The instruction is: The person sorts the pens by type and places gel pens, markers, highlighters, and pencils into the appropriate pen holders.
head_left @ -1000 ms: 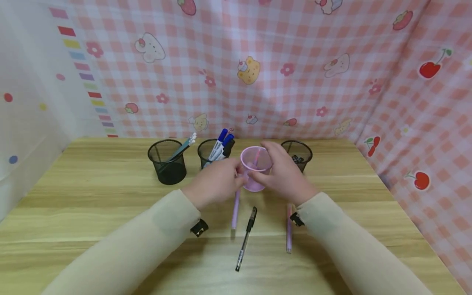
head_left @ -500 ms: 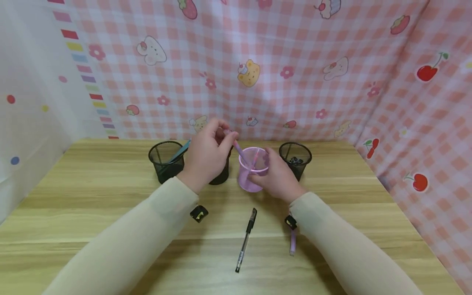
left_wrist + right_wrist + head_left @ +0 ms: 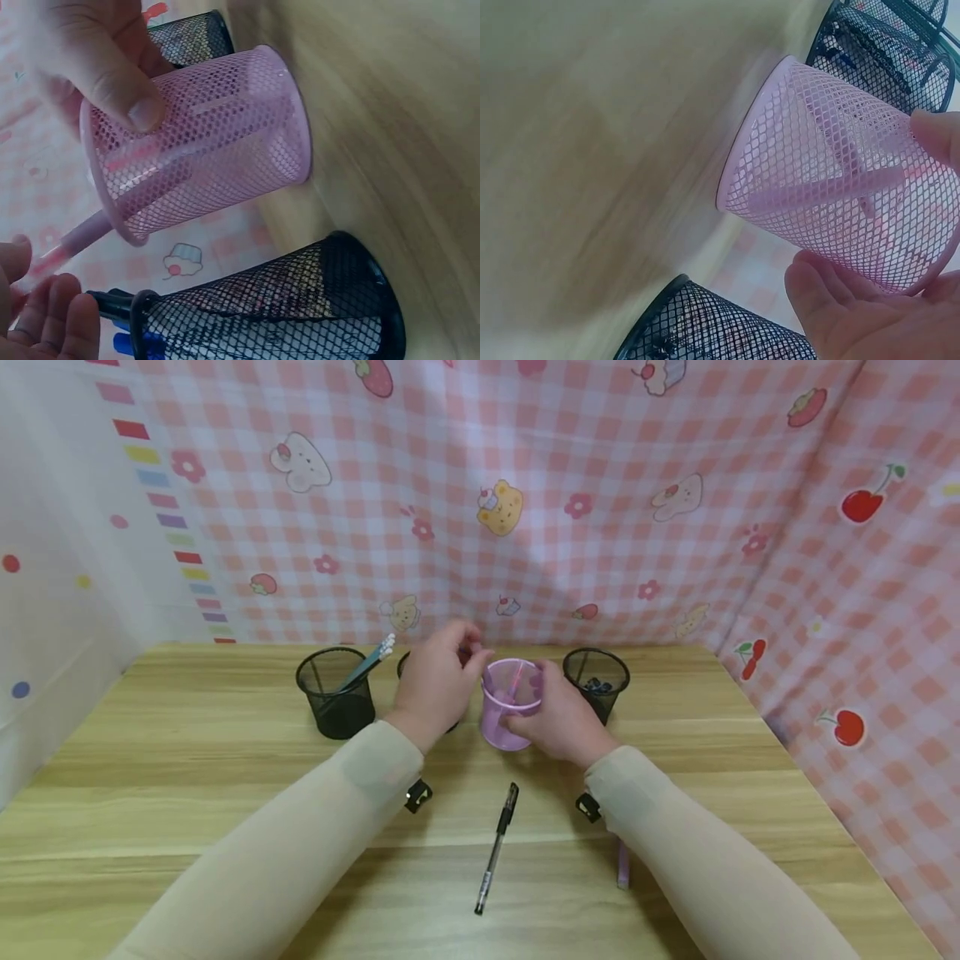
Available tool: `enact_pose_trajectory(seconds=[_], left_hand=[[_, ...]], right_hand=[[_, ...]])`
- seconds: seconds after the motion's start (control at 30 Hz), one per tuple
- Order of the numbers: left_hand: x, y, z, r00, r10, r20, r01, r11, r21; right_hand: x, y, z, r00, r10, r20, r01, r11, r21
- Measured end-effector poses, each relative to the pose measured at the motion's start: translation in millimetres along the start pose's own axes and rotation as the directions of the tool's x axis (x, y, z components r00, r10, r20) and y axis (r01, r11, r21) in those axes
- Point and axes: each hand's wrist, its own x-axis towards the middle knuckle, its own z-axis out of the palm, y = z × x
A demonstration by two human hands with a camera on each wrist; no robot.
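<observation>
A pink mesh cup (image 3: 501, 737) stands on the wooden table (image 3: 187, 760). My right hand (image 3: 558, 722) grips its side, with the thumb (image 3: 112, 82) pressed on the mesh near the rim. My left hand (image 3: 438, 685) hovers at the cup's left rim and pinches the top end of a purple pen (image 3: 86, 232). That pen leans inside the cup and sticks out over the rim. The left wrist view shows the pink cup (image 3: 217, 142) holding a second pinkish pen. In the right wrist view the cup (image 3: 832, 157) rests against my right hand's fingers (image 3: 855, 315).
Three black mesh cups stand in a row at the back: a left one (image 3: 336, 693) with a teal pen, a middle one (image 3: 277, 307) with markers, a right one (image 3: 597, 675). A black pen (image 3: 495, 845) lies near me; another purple pen (image 3: 622, 867) shows under my right sleeve.
My left hand lifted a purple pen off the table, raised it above the pink cup, then lowered it into the cup. My right hand kept its grip on the cup.
</observation>
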Motion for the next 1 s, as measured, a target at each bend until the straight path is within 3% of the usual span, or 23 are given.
enact_pose_trajectory(seconds=[0.13,0.23,0.33,0.43,0.5,0.53,0.67,0.77,0.83,0.9,1.0], left_hand=[[-3.7,-2.2,2.3,0.998,-0.023,0.058,0.021,0.999,0.035],[-12.4,-0.5,2.1,0.997,0.000,0.079,-0.006,0.997,0.072],[-27.8,5.5,3.3,0.990,0.084,0.114,-0.098,0.988,0.117],[-48.4,16.0,7.1,0.960,0.172,0.221,-0.210,0.964,0.161],[-63.1,24.2,11.7,0.915,0.209,0.346,-0.281,0.944,0.173],[-70.3,28.3,14.7,0.882,0.226,0.413,-0.324,0.928,0.186],[-98.3,42.2,29.6,0.697,0.281,0.659,-0.519,0.832,0.195],[-116.0,50.0,40.4,0.577,0.321,0.751,-0.631,0.759,0.161],[-123.1,54.9,46.9,0.524,0.334,0.783,-0.663,0.738,0.129],[-126.8,59.2,52.2,0.483,0.348,0.803,-0.692,0.714,0.106],[-130.0,65.3,60.4,0.451,0.352,0.820,-0.727,0.677,0.109]], right_hand=[[-1,3,-2,1.000,0.001,0.014,0.000,1.000,-0.012],[-2,6,-4,0.999,0.000,0.035,0.001,1.000,-0.025],[-3,8,-9,0.999,0.007,0.051,-0.005,0.999,-0.033],[-3,6,-15,0.998,0.001,0.061,0.000,1.000,-0.029],[-2,4,-18,0.997,-0.017,0.069,0.019,1.000,-0.024],[-2,3,-20,0.997,-0.029,0.075,0.031,0.999,-0.021],[-1,0,-22,0.993,-0.060,0.100,0.062,0.998,-0.020],[-2,-1,-25,0.991,-0.063,0.114,0.067,0.997,-0.029],[-4,-2,-29,0.992,-0.050,0.120,0.053,0.998,-0.028],[-6,-4,-33,0.992,-0.042,0.123,0.046,0.998,-0.031],[-7,-6,-41,0.991,-0.038,0.124,0.041,0.999,-0.017]])
